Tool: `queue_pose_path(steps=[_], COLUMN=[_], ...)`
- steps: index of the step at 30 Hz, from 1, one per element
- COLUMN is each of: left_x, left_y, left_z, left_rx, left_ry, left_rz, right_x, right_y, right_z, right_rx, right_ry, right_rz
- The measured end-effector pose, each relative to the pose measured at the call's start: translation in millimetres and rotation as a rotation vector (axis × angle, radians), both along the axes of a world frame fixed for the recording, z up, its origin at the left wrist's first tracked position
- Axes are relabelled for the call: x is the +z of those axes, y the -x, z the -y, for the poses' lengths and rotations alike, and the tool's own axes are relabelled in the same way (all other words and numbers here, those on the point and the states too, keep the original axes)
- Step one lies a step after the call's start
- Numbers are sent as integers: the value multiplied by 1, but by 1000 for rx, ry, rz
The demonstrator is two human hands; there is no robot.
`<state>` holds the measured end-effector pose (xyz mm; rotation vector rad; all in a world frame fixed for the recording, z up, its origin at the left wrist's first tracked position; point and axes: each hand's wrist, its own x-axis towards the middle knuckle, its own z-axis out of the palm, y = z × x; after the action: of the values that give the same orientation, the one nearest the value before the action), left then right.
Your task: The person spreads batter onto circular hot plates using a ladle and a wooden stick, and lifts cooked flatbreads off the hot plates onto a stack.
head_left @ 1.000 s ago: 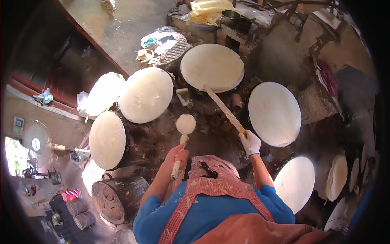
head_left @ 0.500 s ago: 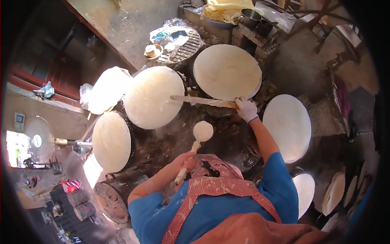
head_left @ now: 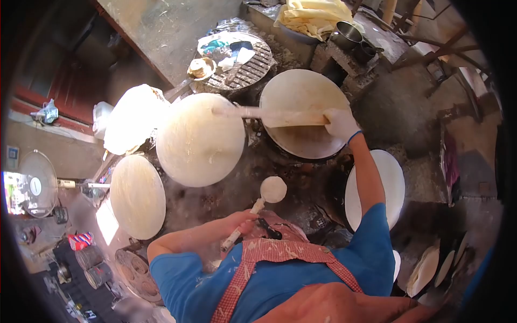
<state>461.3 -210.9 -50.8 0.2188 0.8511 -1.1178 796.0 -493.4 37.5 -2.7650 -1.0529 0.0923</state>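
My left hand (head_left: 243,222) is closed around the pale, batter-smeared handle of a ladle (head_left: 273,189), whose round bowl looks full of pale batter. On my right hand (head_left: 341,127) is a whitish glove with a blue cuff. It grips a long flat wooden stick (head_left: 253,112), blurred by motion, that reaches left over the neighbouring griddle. Under the stick, a thin round flatbread (head_left: 301,89) covers the far part of a round griddle (head_left: 312,145). Its near edge is raised off the griddle's bare front; whether my fingers also pinch that edge, I cannot tell.
Other pale flatbreads lie on round griddles: one left of centre (head_left: 200,140), one further left (head_left: 138,196) and one at right (head_left: 379,188). Behind stand a slatted round rack (head_left: 237,75), a basin of folded yellowish sheets (head_left: 318,16) and a metal pot (head_left: 346,36). A fan (head_left: 35,185) is at far left.
My right hand has moved right and slightly forward with the stick, and the flatbread's near edge has come up, baring the griddle. My left hand still holds the ladle in front of my chest.
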Motion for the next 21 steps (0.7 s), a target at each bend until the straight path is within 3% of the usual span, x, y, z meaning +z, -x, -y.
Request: queue_pose_path(steps=[4, 7, 11, 21], left_x=[-9, 4, 1, -6], left_y=[-12, -27, -46, -75], left_z=[-6, -8, -14, -5], left_rx=[-34, -120, -208, -404], left_ry=[131, 22, 30, 33], left_rz=[-6, 87, 73, 70], right_x=[18, 51, 46, 38], right_y=[-49, -74, -116, -37], right_z=[16, 35, 101, 201], right_rx=[-177, -442, -614, -1168], right_ry=[-142, -354, -678, -1319], right_rz=[78, -141, -108, 181])
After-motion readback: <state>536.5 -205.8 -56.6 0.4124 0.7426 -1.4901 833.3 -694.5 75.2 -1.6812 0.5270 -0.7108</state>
